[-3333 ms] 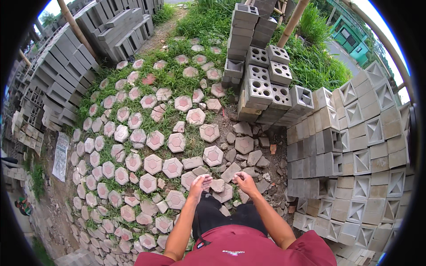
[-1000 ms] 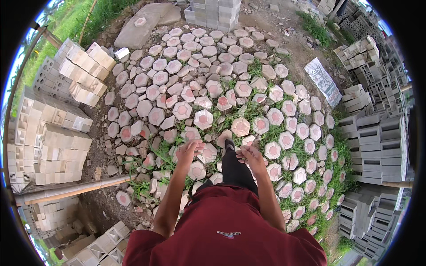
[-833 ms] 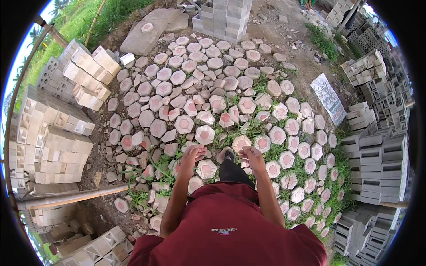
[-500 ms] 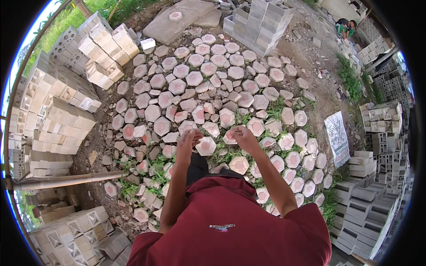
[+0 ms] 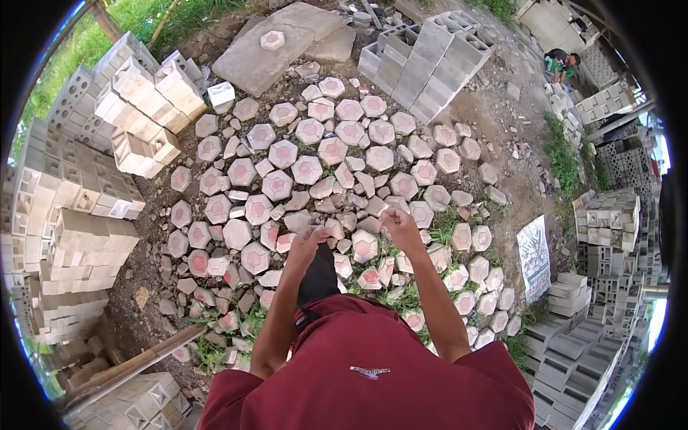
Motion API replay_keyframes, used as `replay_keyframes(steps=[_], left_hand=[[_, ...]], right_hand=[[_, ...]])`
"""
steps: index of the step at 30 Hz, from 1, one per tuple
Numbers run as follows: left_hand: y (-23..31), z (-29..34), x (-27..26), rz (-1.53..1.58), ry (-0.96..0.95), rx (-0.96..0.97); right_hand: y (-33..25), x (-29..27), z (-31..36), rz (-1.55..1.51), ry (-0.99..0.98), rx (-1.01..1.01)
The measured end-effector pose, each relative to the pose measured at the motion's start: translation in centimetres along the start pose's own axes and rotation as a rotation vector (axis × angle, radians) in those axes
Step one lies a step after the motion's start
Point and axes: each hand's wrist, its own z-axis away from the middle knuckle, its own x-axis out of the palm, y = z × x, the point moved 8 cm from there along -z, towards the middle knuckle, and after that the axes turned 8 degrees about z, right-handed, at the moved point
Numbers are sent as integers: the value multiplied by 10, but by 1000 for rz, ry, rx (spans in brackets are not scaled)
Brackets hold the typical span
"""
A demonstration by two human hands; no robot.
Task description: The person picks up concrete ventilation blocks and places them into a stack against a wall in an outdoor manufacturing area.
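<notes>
My left hand [image 5: 309, 242] hangs over the ground in front of my body, its fingers loosely bent and nothing visible in them. A short way to the right, my right hand [image 5: 400, 228] is held at similar height, fingers half curled and also without anything visible. Neither hand appears to touch the pavers below. Between and beneath them lie hexagonal concrete pavers, among them a pinkish-centred one [image 5: 365, 246] and a smaller-looking red-centred one [image 5: 369, 278]. Broken stones [image 5: 337, 203] are scattered just ahead of the hands. My dark trouser leg [image 5: 317, 276] shows under the left forearm.
Pale hollow blocks [image 5: 93, 240] are stacked along the left. Grey blocks [image 5: 430, 61] stand at the far middle, beside a flat slab [image 5: 279, 46] bearing one paver. A printed sack [image 5: 534, 259] and more blocks [image 5: 573, 337] lie right. Another person [image 5: 559, 63] crouches far right.
The pavers, slab and grey blocks sit lower in the picture, as my body has moved forward. Both hands remain in front of me; the pavers that were beside them have slipped behind or below.
</notes>
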Motion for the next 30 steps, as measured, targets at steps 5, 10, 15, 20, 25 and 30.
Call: replay_keyframes(steps=[5,10,15,20,25,30], left_hand=[[38,-99,-48,297,94,-70],[5,-127,-47,21,117,-228],[44,-189,-75,-168,10,-42],[104,-248,-120,-67,122,-20],[138,-303,-142,23,325,-24],[165,-405,-93,-11,302,17]], right_hand=[[-43,18,-39,-27,39,-43],[-40,55,-54,-131,-9,175],[-71,18,-118,79,220,-11],[-98,24,-205,-230,253,63],[-139,38,-294,-332,142,-81],[-171,5,-415,-146,109,-175]])
